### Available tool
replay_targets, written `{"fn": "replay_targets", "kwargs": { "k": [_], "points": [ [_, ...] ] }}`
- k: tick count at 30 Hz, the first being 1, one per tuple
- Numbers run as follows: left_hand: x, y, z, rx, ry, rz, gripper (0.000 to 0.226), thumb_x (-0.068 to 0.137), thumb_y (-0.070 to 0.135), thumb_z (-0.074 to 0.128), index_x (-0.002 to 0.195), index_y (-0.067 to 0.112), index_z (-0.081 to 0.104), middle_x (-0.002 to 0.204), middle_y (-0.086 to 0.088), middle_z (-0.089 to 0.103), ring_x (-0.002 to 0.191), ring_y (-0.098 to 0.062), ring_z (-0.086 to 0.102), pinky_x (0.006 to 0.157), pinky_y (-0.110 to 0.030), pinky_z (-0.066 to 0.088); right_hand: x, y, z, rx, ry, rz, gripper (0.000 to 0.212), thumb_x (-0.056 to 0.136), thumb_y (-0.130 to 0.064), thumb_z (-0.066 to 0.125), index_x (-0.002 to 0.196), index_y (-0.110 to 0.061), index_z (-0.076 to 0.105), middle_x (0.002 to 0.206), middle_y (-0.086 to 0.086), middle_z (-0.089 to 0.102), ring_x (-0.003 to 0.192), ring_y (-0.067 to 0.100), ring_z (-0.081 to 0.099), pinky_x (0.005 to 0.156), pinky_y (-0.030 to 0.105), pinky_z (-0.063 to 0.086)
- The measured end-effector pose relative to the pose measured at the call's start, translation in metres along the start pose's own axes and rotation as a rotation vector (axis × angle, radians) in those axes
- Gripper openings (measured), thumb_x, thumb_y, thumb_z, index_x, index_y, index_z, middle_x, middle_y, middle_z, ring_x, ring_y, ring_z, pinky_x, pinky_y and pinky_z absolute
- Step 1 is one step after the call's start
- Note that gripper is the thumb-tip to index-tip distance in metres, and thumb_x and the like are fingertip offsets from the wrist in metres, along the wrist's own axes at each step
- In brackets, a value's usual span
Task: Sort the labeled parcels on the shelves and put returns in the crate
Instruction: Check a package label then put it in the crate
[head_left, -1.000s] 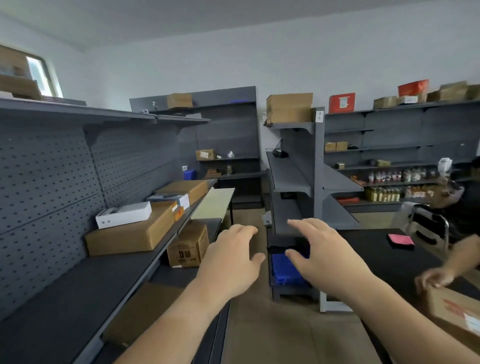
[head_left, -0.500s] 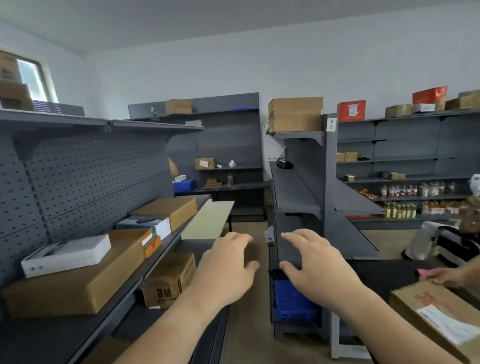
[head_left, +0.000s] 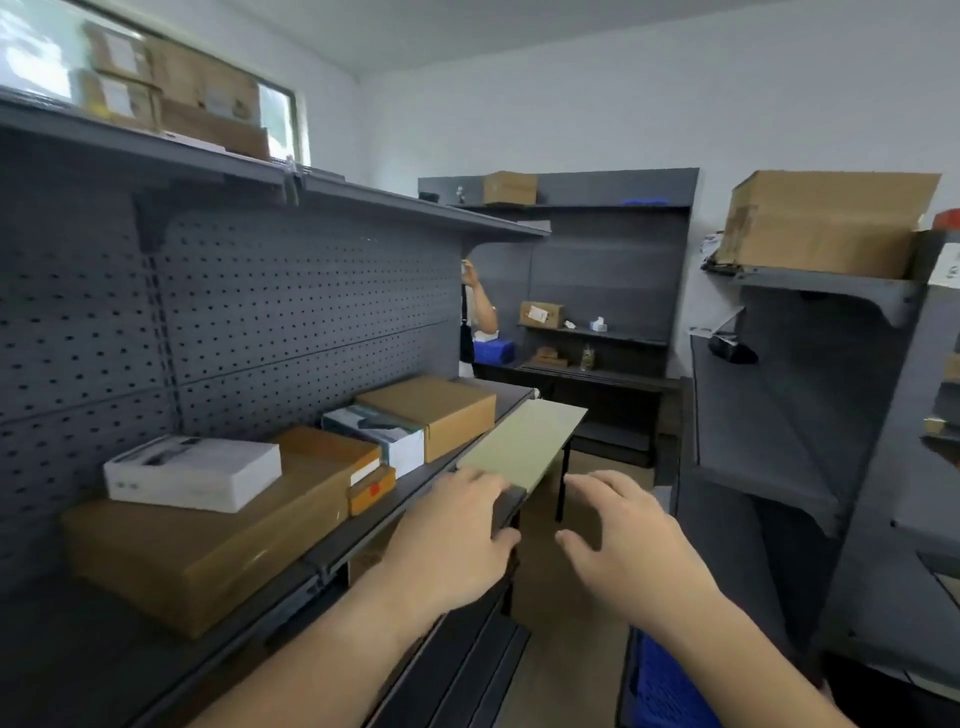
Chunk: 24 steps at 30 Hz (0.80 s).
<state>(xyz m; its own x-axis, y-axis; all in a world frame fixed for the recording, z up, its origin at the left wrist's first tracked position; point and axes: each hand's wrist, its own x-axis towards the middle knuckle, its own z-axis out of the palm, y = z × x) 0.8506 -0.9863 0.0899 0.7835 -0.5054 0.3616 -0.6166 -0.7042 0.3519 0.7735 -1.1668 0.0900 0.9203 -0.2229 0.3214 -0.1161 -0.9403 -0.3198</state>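
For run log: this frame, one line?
left hand: open, empty | right hand: open, empty | white box: atop large brown parcel | blue crate: bottom right

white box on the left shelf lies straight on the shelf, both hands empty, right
No. In the head view the white box lies on top of a big brown box, not straight on the shelf. The left hand and right hand are indeed empty.

The grey shelf runs just left of the fingers of the left hand. On it, a small orange box sits nearest them. A big brown box lies farther left. A printed box and another brown box lie beyond.
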Motion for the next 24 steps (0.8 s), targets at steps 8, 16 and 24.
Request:
{"fn": "replay_targets", "kwargs": {
  "k": [8,16,24],
  "points": [
    [0.059,-0.094,0.007,0.028,0.050,-0.187,0.052,0.098,0.044,0.060,0.147,0.031,0.046,0.146,0.009,0.049,0.133,-0.017,0.047,0.108,-0.036,0.045,0.110,-0.020,0.057,0.050,-0.048,-0.104,0.060,0.096,-0.046,0.064,0.151,-0.038,0.041,0.150,-0.018,0.043,0.139,0.009,0.041,0.113,0.029,0.039],
    [0.041,-0.180,-0.015,0.042,0.149,-0.444,0.049,0.098,0.041,0.062,0.145,0.033,0.048,0.142,0.015,0.047,0.130,-0.013,0.047,0.106,-0.033,0.045,0.191,-0.108,0.141,0.199,-0.260,-0.367,0.055,0.094,-0.038,0.067,0.145,-0.039,0.048,0.150,-0.013,0.046,0.127,0.012,0.054,0.103,0.029,0.049],
    [0.005,-0.226,-0.038,0.121,0.395,-0.697,0.044,0.099,0.040,0.062,0.141,0.034,0.052,0.140,0.016,0.049,0.131,-0.007,0.044,0.110,-0.027,0.042,0.248,-0.200,0.201,0.459,-0.413,-0.672,0.063,0.092,-0.060,0.062,0.149,-0.038,0.046,0.148,-0.009,0.053,0.131,0.013,0.052,0.106,0.026,0.043]
  ]
}}
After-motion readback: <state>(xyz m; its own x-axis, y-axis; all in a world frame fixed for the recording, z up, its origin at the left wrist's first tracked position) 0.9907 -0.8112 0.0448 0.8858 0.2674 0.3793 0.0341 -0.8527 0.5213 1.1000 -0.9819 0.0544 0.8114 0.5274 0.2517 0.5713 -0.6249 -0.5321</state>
